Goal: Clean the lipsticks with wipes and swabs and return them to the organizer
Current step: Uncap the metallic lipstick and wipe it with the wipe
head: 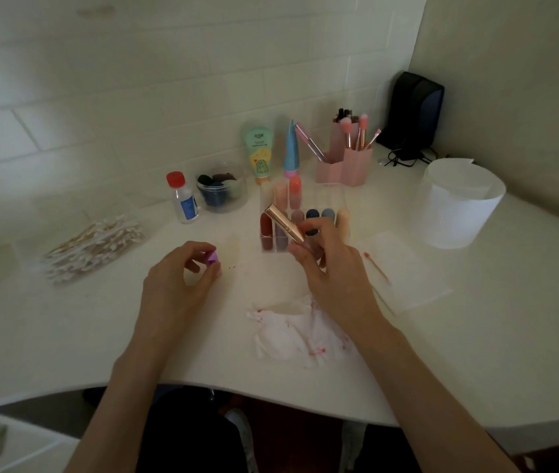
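My right hand (331, 271) grips a gold lipstick (284, 222), tilted just in front of the clear organizer (326, 199). My left hand (180, 278) pinches a small purple cap (212, 258). A pink-stained wipe (300, 334) lies on the table (475, 329) by my right wrist.

Tube (258, 148) and bottle (185, 199) labels are unreadably blurred

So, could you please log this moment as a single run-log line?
left hand: holds small purple cap | right hand: holds rose-gold metallic lipstick tube | crumpled red-stained white wipe: on table
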`<state>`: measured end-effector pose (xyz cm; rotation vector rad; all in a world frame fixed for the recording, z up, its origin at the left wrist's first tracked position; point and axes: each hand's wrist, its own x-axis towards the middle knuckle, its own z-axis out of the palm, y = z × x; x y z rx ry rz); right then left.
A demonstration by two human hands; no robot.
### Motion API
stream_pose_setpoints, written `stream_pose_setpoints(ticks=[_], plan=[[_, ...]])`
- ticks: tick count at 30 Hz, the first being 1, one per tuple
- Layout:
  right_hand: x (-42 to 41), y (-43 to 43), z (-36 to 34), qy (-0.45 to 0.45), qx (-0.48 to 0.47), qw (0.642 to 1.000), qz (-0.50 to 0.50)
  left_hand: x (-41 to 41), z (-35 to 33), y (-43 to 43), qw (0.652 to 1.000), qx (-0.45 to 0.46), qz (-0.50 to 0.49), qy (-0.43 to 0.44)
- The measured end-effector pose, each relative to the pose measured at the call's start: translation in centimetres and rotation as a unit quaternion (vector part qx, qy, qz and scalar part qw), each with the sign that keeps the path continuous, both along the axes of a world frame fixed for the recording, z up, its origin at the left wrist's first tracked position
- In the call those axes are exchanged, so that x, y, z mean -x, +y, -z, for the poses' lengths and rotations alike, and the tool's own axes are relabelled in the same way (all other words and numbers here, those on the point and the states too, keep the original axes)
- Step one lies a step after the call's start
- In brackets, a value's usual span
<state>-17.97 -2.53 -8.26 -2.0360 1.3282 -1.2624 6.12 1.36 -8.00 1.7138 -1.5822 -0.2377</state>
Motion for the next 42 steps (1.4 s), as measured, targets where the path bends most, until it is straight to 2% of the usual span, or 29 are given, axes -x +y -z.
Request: stream_pose_setpoints(ticks=[4, 7, 9, 12, 17, 24, 32, 37, 42], plan=[[-0.1, 0.3, -0.3, -0.013, -0.022, 1.0, -0.006, 0.2, 0.1, 0.1, 1.0, 0.018, -0.014, 0.007], [-0.2, 0.5, -0.6, -0.034, -0.027, 0.999, -0.021, 1.4, -0.8, 0.3, 0.993, 0.111, -0.027, 0.026], [-0.4, 0.8, -0.7, -0.054, -0.032, 0.997, -0.04, 3.2, -1.9, 0.4, 0.986, 0.129, -0.004, 0.108], [-0.7, 0.9, -0.7, -0.055, -0.035, 0.996, -0.061, 6.0, -3.1, 0.0, 0.957, 0.084, 0.046, 0.275], [-0.8, 0.9, -0.5, -0.044, -0.05, 0.995, -0.075, 7.5, -2.9, -1.1, 0.923, 0.06, 0.066, 0.375], [-0.5, 0.4, 0.1, -0.043, -0.079, 0.992, -0.091, 6.9, -1.5, -1.7, 0.914, 0.035, 0.092, 0.394], [-0.8, 0.5, -0.6, -0.131, -0.111, 0.981, -0.095, 6.6, -0.9, -1.9, 0.911, 0.045, 0.105, 0.397], [-0.9, 0.7, -0.8, -0.092, -0.111, 0.984, -0.102, 6.4, -0.9, -1.9, 0.908, 0.045, 0.119, 0.398], [-1.0, 0.9, -0.9, -0.144, -0.138, 0.974, -0.104, 6.3, -0.9, -1.8, 0.904, 0.046, 0.126, 0.406]])
